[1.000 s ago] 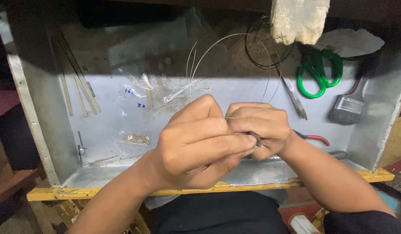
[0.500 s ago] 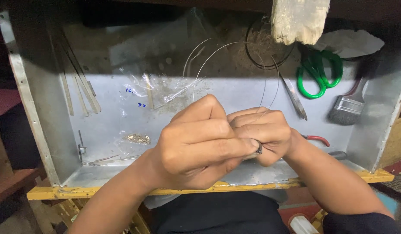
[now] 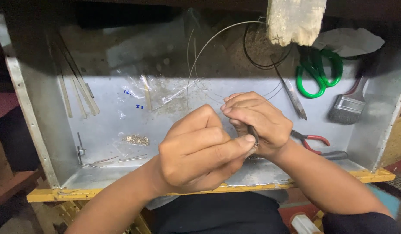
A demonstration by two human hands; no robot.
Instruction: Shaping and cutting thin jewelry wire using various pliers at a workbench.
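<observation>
Over the dull metal tray (image 3: 44, 143), both hands meet at centre. Left hand (image 3: 200, 151) is curled into a loose fist, thumb and forefinger pinched on a small dark tool (image 3: 254, 135) shared with the right hand (image 3: 259, 123), whose fingers fold tightly around it. Thin springy wire (image 3: 209, 47) arcs up from the hands toward twelve o'clock. At two o'clock lie green-handled scissors (image 3: 317, 71) and a flat bristle brush (image 3: 345, 108); red-handled pliers (image 3: 313, 141) sit at three o'clock, crinkled clear plastic bags (image 3: 140, 95) at ten
</observation>
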